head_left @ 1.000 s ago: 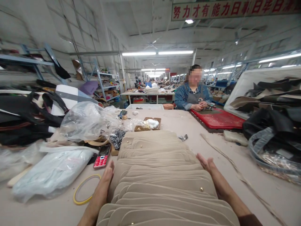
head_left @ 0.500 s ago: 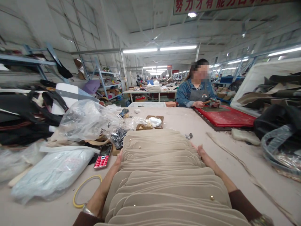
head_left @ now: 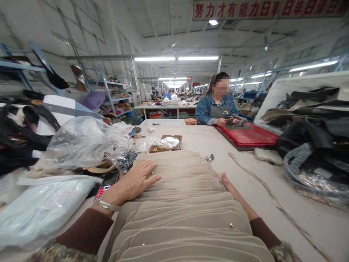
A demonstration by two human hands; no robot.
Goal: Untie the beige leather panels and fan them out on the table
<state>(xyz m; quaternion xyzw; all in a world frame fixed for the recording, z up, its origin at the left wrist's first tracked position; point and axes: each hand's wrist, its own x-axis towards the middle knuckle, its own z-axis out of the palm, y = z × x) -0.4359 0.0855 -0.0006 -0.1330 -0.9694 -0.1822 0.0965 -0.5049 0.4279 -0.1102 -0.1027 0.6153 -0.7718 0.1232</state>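
A long fanned pile of beige panels [head_left: 188, 214] with rounded corners lies in front of me, overlapping one another. Small gold studs [head_left: 231, 225] show on a few of them. My left hand [head_left: 133, 182] rests flat on the far left part of the pile, fingers and thumb stretched out. Along the right side of the pile, my right hand [head_left: 231, 187] stands on edge, thumb up and straight against the panels; its other fingers are mostly hidden. A red-keyed phone [head_left: 109, 182] lies partly behind my left hand.
Clear plastic bags [head_left: 87, 142] and a wrapped pale packet [head_left: 51, 203] crowd the left. A small brown tray [head_left: 180, 142] stands beyond the pile. At right are a thin strip [head_left: 261, 182], a black bag [head_left: 302, 142] and a red board [head_left: 248, 134], where a co-worker [head_left: 216, 105] handles something.
My left hand has gone from the pile's left side up onto its top and now lies flat. My right hand stays at the right side. The view has turned slightly right.
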